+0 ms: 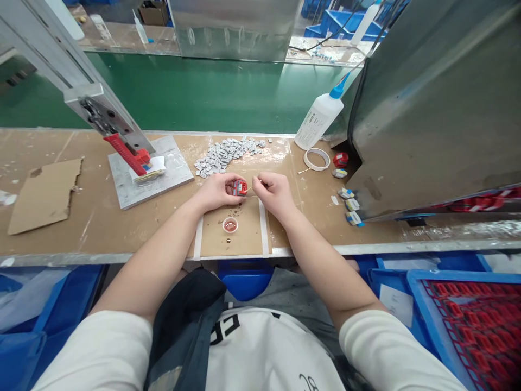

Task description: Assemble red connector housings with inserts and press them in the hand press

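Head camera: the left hand (218, 191) curls its fingers around a small red-and-grey block (240, 188) over the brown-covered bench (309, 222); the right hand (274, 195) pinches a thin pale stick (249, 189), its tip at the block. A small round translucent cup (230, 231) sits nearer the body.

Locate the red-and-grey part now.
In the head view, just left of centre, the red-and-grey part is in the left hand, beside the thin stick in the right hand and beyond the small cup.

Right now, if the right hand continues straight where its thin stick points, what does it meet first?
Probably the red piece held in the left hand, though exact depth is unclear.
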A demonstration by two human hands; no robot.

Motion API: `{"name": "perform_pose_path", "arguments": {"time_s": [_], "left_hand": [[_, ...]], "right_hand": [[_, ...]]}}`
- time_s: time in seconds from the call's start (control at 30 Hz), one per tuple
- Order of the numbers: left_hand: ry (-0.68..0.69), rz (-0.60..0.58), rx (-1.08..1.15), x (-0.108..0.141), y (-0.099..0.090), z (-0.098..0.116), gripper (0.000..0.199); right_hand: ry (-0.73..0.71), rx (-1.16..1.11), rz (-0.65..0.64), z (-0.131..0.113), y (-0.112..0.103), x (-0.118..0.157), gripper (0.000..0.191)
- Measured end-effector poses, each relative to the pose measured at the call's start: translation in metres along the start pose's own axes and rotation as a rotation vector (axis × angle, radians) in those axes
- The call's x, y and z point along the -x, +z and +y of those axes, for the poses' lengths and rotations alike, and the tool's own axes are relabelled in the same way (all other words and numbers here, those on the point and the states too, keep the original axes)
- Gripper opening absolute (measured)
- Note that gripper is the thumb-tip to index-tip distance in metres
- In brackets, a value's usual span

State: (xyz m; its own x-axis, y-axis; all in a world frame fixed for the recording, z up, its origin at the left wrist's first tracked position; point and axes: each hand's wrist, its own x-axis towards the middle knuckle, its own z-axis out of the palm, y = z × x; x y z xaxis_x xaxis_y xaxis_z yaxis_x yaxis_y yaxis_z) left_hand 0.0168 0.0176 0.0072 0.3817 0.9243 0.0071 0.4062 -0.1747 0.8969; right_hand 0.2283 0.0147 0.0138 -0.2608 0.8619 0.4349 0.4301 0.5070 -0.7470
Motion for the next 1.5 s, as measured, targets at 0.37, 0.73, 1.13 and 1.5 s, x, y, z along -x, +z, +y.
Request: {"name": "perform_pose_path", "arguments": {"time_s": [0.37, 0.73, 1.13, 1.5], "left_hand": [[0.02, -0.005, -0.055, 0.002, 0.0, 0.009, 0.049], [0.092, 0.106, -0.164, 0.003, 0.0, 0.001, 0.046], [0.076, 0.273, -0.801, 0.012, 0.004, 0.008, 0.042], [0.127, 0.146, -0.983, 0.012, 0.008, 0.01, 0.022]], "right_hand": [[0.01, -0.023, 0.095, 0.004, 0.005, -0.003, 0.047], [-0.213, -0.112, -0.115, -0.009, -0.008, 0.009, 0.05], [-0.32, 0.233, -0.326, -0.009, -0.001, 0.024, 0.044], [-0.231, 0.655, -0.333, -0.008, 0.013, 0.014, 0.025]]}}
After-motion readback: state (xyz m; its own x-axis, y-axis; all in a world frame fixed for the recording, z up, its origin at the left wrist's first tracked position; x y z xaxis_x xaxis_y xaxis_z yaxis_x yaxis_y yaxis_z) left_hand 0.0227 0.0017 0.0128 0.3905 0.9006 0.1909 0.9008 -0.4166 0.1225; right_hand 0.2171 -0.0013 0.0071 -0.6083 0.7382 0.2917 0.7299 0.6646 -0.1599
